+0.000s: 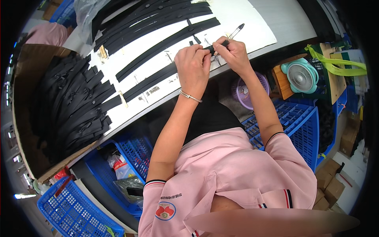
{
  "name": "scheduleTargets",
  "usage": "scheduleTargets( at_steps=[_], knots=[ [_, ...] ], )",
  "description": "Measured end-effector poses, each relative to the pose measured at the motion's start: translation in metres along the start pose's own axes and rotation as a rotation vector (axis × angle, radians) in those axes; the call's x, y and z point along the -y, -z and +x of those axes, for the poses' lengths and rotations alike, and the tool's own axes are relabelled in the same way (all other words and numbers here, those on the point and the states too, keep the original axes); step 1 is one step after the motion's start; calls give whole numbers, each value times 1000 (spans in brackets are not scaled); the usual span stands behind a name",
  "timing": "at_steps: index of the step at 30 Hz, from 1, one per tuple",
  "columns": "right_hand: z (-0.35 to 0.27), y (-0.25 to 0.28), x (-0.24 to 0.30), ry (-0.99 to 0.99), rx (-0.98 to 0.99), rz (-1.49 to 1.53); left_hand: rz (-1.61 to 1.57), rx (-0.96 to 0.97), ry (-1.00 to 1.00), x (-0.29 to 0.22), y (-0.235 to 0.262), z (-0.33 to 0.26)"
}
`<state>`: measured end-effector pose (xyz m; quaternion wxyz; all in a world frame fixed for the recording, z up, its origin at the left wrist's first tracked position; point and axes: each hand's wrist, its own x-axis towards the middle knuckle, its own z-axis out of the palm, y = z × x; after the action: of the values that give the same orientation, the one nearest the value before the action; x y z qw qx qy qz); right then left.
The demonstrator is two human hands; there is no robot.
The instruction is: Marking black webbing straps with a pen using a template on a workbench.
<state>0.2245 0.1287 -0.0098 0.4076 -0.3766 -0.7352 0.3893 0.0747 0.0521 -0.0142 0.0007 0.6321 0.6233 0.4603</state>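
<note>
A long black fabric strap lies along the front edge of the white work board. My left hand is closed near its right end, thumb and fingers pressed together on it. My right hand pinches the tip of the same strap, close to the left fingertips; the exact grip is partly hidden by the fingers. Just beyond the right hand lies a slim tool with a dark tip. Another black strap lies parallel, farther back, with a short black piece across it.
More black straps are spread at the back of the board. On the left stands a cardboard box heaped with straps. Blue plastic crates flank me below the table. A purple basket and a turquoise fan are at the right.
</note>
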Motion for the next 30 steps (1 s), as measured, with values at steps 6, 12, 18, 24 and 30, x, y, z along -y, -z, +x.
scheduleTargets(
  at_steps=[6, 12, 18, 24, 30],
  knots=[
    [2, 20, 2, -197, 4, 517, 22, 4, -19, 0, 2, 0],
    [2, 29, -10, -102, -27, 807, 127, 14, -19, -4, 15, -4],
    [3, 30, -14, -1, 8, 827, 372, 201, 95, 34, 45, 0],
    [0, 23, -14, -21, -32, 692, 260, 277, 117, 102, 23, 56],
    [-2, 22, -12, -86, -66, 456, 404, 125, 86, 152, -8, 113]
  ],
)
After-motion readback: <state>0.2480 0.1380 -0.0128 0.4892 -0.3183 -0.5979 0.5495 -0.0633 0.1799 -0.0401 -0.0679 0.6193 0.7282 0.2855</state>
